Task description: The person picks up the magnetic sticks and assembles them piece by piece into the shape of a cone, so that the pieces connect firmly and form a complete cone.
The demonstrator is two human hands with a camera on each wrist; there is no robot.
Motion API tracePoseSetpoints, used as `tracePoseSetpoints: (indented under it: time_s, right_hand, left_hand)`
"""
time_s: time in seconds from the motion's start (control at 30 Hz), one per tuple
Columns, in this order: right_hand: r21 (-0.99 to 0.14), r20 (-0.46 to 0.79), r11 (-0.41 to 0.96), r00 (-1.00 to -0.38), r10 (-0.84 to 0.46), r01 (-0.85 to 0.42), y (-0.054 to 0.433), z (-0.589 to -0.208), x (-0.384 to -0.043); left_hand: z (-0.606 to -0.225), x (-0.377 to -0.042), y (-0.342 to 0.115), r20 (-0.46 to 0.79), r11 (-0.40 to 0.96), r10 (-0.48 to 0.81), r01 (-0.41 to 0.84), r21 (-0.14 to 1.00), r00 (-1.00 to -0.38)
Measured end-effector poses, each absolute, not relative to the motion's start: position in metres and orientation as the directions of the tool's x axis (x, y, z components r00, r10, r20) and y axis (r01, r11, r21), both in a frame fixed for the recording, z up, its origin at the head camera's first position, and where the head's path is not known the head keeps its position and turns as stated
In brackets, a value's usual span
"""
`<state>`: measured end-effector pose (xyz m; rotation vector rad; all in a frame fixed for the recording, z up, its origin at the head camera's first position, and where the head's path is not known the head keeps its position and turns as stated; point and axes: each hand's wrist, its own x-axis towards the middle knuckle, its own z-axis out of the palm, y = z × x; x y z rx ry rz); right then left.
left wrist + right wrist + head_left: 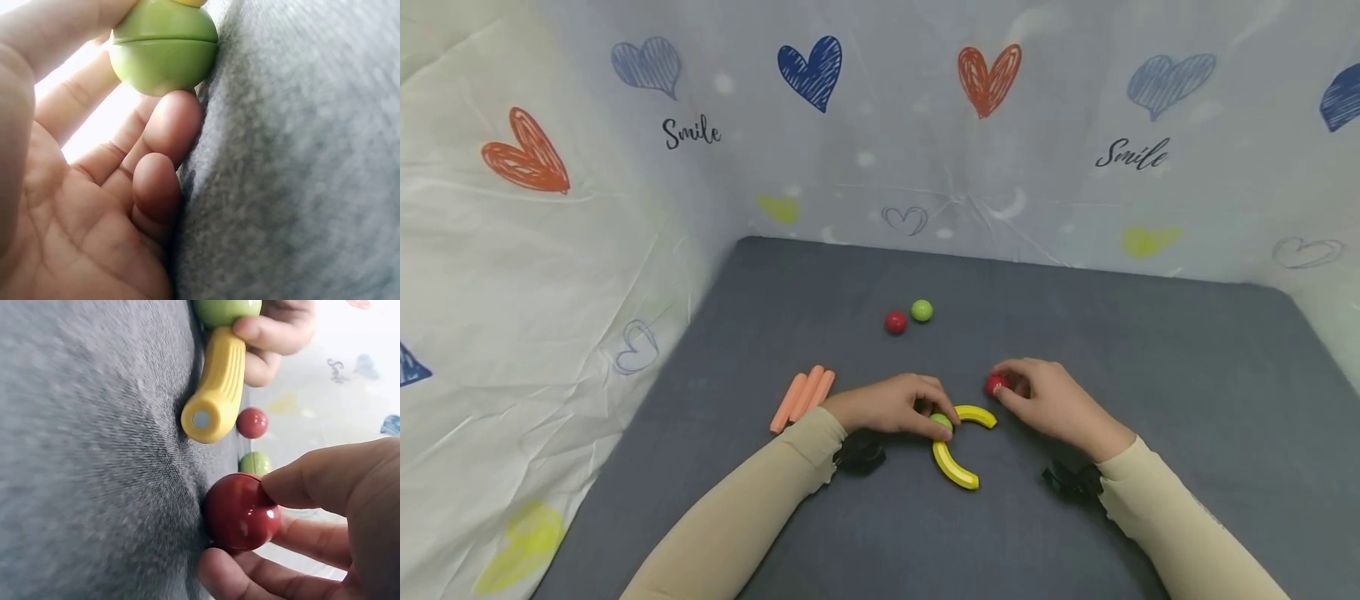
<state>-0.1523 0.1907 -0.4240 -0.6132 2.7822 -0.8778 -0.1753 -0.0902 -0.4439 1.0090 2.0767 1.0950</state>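
Observation:
My left hand (898, 406) pinches a green ball (165, 50) low over the grey cloth, thumb and fingers on either side of it. Two curved yellow pieces meet that ball: one yellow bar (976, 416) reaches to the right, the other yellow bar (955, 468) curves toward me. The right wrist view shows a round metallic spot on the free end of a ribbed yellow bar (219, 387). To the right, my right hand (1060, 404) holds a red ball (240, 512) between thumb and fingers, close to the free end of the right-hand bar.
Farther back on the grey table (1150, 350) lie another red ball (896, 322) and another green ball (922, 311), side by side. Several orange sticks (801, 396) lie beyond my left wrist. A white sheet (865, 150) with printed hearts hangs behind.

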Motion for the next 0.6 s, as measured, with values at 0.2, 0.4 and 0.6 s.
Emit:
tracePoseSetpoints:
  time_s: [0.2,0.4,0.6]
  right_hand:
    - [-0.578,-0.048,0.76,-0.917,-0.396,-0.298,0.201,-0.423,-0.133]
    - [-0.602,-0.09,0.746,-0.904,-0.417,-0.285,0.203,-0.417,-0.12]
    - [-0.607,-0.098,0.741,-0.898,-0.43,-0.288,0.2,-0.418,-0.116]
  left_hand:
    - [-0.446,-0.176,-0.091,-0.137,0.38,0.821,0.352,0.855,-0.554]
    - [-0.444,-0.176,-0.09,-0.153,0.389,0.814,0.33,0.86,-0.561]
    - [-0.445,-0.177,-0.089,-0.161,0.392,0.808,0.314,0.865,-0.566]
